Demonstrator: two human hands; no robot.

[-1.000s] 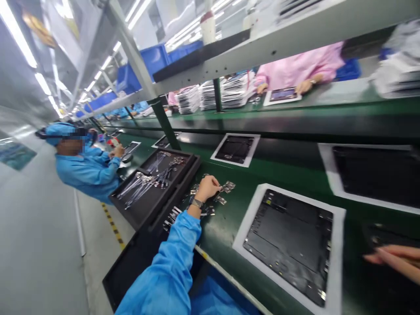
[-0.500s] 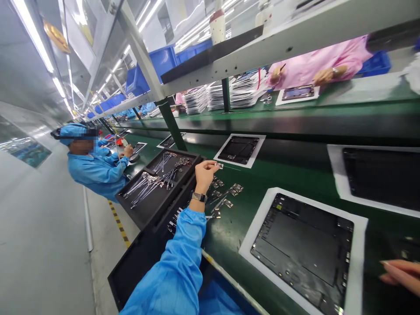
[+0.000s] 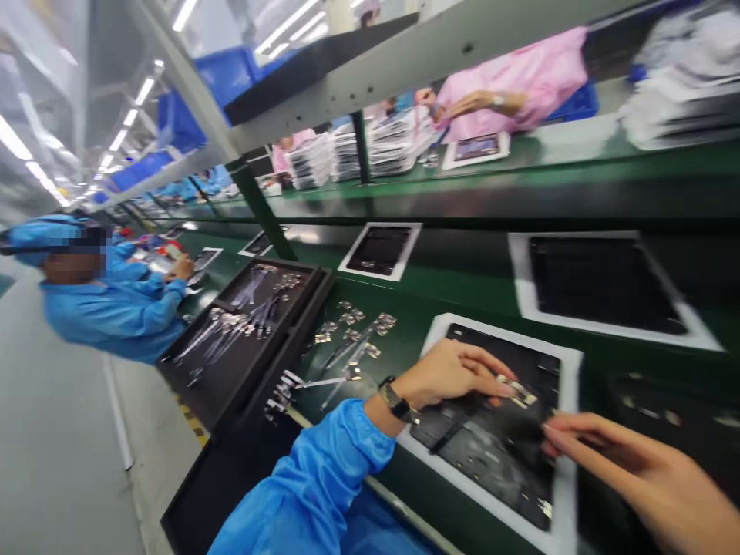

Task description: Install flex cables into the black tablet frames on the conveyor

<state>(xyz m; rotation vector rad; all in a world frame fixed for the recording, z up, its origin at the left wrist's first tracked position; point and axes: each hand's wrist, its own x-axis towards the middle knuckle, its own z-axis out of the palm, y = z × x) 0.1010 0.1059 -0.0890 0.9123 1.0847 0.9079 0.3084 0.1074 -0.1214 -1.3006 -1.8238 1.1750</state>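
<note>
My left hand pinches a small circuit board with a ribbon cable between thumb and fingertips. It is over a black tablet housing, which lies on a white sheet on the green bench. My right hand is at the housing's right edge, thumb and forefinger pressed together; whatever they may hold is too small to make out. Left of the housing, several loose circuit boards with ribbon cables lie on the bench.
A black tray with more ribbon cables stands at the left. Other housings on white sheets, such as a large one, lie along the line behind. A green post rises from the bench. Co-workers in blue and pink sit nearby.
My left hand has moved right, from beside the loose boards to over the housing, carrying the circuit board. My right hand has come further into view, up to the housing. The view has shifted right.
</note>
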